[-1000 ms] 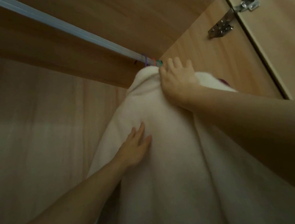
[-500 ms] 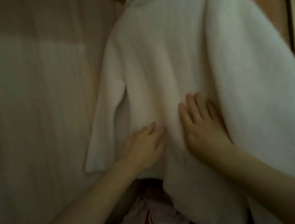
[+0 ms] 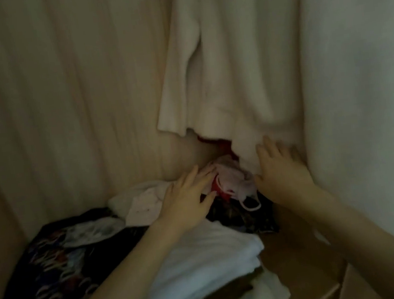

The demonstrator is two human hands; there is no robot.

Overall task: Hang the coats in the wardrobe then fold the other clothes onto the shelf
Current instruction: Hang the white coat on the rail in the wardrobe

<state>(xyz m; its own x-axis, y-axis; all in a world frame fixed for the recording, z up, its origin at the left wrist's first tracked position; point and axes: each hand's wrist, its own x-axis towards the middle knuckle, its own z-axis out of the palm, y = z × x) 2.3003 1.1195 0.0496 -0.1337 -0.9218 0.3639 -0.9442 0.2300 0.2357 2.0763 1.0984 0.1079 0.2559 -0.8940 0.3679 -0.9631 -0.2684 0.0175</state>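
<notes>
From where I sit, my left hand (image 3: 187, 200) lies flat with straight fingers on the loose heap at the back of the shelf, touching a white garment (image 3: 143, 203) and reaching toward a pink-and-red bundle (image 3: 229, 182); it grasps nothing. My right hand (image 3: 280, 171) is likewise released, its fingers spread and pressed against the lower hem of the cream coat (image 3: 241, 57), which hangs down the right side of the wardrobe with one sleeve dangling just above the pile.

The risk I see starts with that right hand: pushing the hem aside could drag the coat sideways and, I judge, tug it off whatever holds it above, which is out of view. The light is poor, so I cannot tell whether the hem is only touched or lightly caught under my palm.

Further out, a dark patterned garment (image 3: 56, 263) sprawls to the left and a folded white stack (image 3: 200, 265) sits near the front edge of the wooden shelf (image 3: 293, 256). If I pull the bundle forward carelessly, my forearm may sweep that stack and undo its folds, or knock it off the edge. The bundle's thin strap could also snag on neighbouring cloth.
</notes>
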